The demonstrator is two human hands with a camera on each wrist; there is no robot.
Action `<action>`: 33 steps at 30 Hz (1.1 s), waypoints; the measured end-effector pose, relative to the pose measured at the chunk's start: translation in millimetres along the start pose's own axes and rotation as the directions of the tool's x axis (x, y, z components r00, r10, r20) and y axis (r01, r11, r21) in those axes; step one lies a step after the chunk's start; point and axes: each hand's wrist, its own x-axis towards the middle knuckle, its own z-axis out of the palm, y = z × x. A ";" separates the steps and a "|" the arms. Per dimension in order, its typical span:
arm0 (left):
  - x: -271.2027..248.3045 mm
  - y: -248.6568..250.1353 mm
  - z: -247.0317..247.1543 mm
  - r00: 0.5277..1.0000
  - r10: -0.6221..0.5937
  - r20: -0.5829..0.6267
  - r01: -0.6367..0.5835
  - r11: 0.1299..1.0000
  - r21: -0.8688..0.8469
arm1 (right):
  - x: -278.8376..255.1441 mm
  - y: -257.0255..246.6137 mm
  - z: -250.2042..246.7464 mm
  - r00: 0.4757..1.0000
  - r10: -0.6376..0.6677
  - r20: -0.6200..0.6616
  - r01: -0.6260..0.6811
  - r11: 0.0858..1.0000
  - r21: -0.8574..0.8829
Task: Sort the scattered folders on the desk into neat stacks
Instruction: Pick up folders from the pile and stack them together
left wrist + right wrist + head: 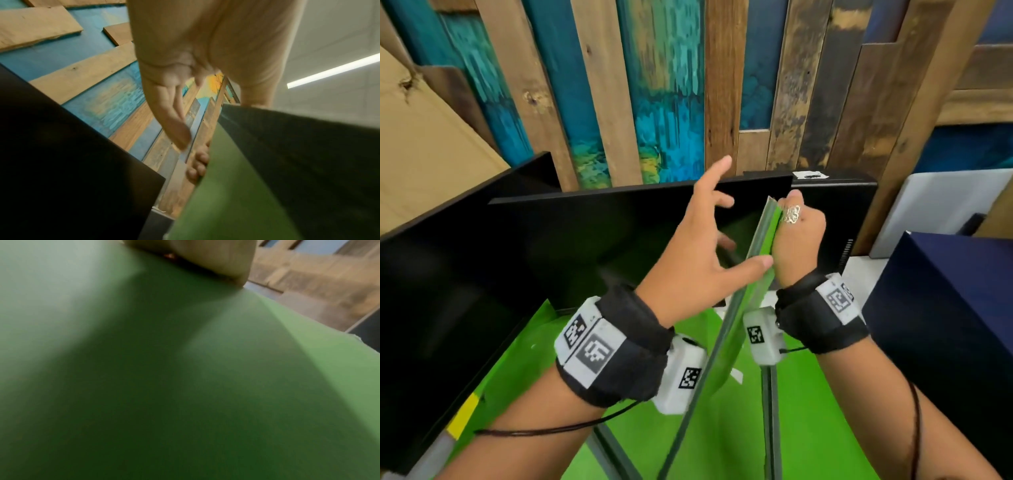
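Right hand (796,240) is clamped on the top edge of a green folder (739,308), holding it upright on edge over more green folders (815,411) lying on the desk. Left hand (702,253) is spread wide, fingers apart, thumb touching the folder's side, right in front of the monitor (592,240).

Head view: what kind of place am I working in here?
Probably an office desk against a decorative plank wall: dark monitors stand behind, and green folders lie below the one your right hand grips.
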 end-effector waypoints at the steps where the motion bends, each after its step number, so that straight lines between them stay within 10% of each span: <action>1: 1.9 -4.8 0.9 0.997 -0.034 0.073 0.032 0.999 0.028 | 5.1 -2.2 -5.7 0.998 -0.058 -0.032 0.056 0.997 -0.053; 7: 20.7 -57.5 43.8 0.997 -0.063 0.032 0.064 0.998 -0.025 | 25.8 16.1 -30.7 0.956 -0.219 0.197 0.295 0.739 -0.606; 12: 20.6 -127.7 113.4 0.895 -0.442 0.063 0.445 0.877 -0.182 | 29.5 82.1 -51.1 0.793 0.333 0.509 0.373 0.394 -0.840; 21: -15.2 -178.1 232.4 0.652 -0.716 0.251 0.697 0.696 0.174 | -26.2 199.2 -107.9 0.457 0.868 0.193 0.267 0.074 -0.961; 26: -32.5 -201.5 259.5 0.542 -0.746 0.386 0.584 0.665 0.466 | -48.8 235.6 -140.3 0.304 0.951 0.054 0.278 -0.034 -0.960; 30: -36.4 -205.5 265.0 0.505 -0.762 0.405 0.487 0.639 0.596 | -59.2 246.5 -149.5 0.301 0.952 0.051 0.246 -0.026 -0.969; 33: -36.8 -211.8 239.8 0.599 -0.698 0.392 0.450 0.699 0.556 | -58.2 244.2 -145.4 0.323 0.945 0.058 0.232 -0.019 -0.972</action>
